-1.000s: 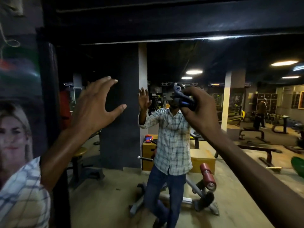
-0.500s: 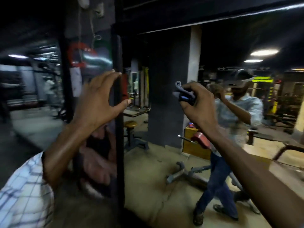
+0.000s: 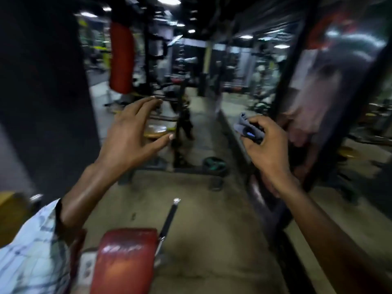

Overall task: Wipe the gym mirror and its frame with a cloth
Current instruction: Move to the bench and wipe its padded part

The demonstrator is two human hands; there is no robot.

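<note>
A bunched grey-blue cloth [image 3: 247,126] sits pinched between the thumb and curled fingers of the right grip [image 3: 267,150]. It is raised near the dark frame [image 3: 348,115] of the gym mirror [image 3: 376,153], which runs along the right side of a motion-blurred view. The left grip [image 3: 131,136] is held up well apart from it, fingers spread and relaxed, holding nothing. Below the hands are a concrete floor [image 3: 212,230], a red padded bench [image 3: 125,262] and a checked sleeve [image 3: 27,251] on the left arm. A red punching bag [image 3: 121,58] hangs at upper left, and a green weight plate [image 3: 214,164] lies on the floor ahead.
</note>
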